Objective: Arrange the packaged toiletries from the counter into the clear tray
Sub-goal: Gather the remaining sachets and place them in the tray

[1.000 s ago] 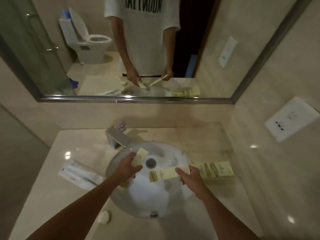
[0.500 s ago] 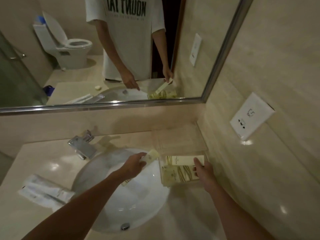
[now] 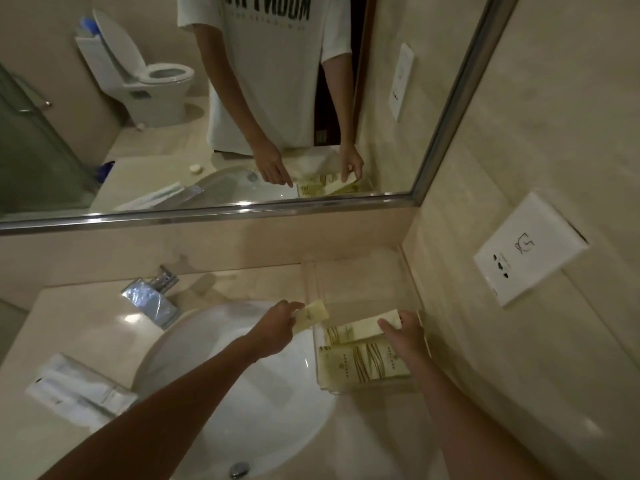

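The clear tray [image 3: 360, 282] stands on the counter's right side, against the wall. Cream packets with yellow stripes [image 3: 360, 365] lie in its near half. My right hand [image 3: 403, 336] rests inside the tray, fingers on a long cream packet [image 3: 356, 329] lying above the others. My left hand [image 3: 277, 329] hovers over the sink just left of the tray and grips a small cream packet [image 3: 311, 315], tilted toward the tray's edge. White plastic-wrapped packets [image 3: 78, 389] lie on the counter at far left.
A white round sink [image 3: 242, 393] fills the counter's middle, with a chrome tap [image 3: 154, 297] behind it. A mirror [image 3: 207, 98] runs along the back wall. A white socket plate [image 3: 526, 249] sits on the right wall.
My right hand carried the long packet from over the sink into the tray and laid it down. My left hand moved right with its small packet, up to the tray's edge.
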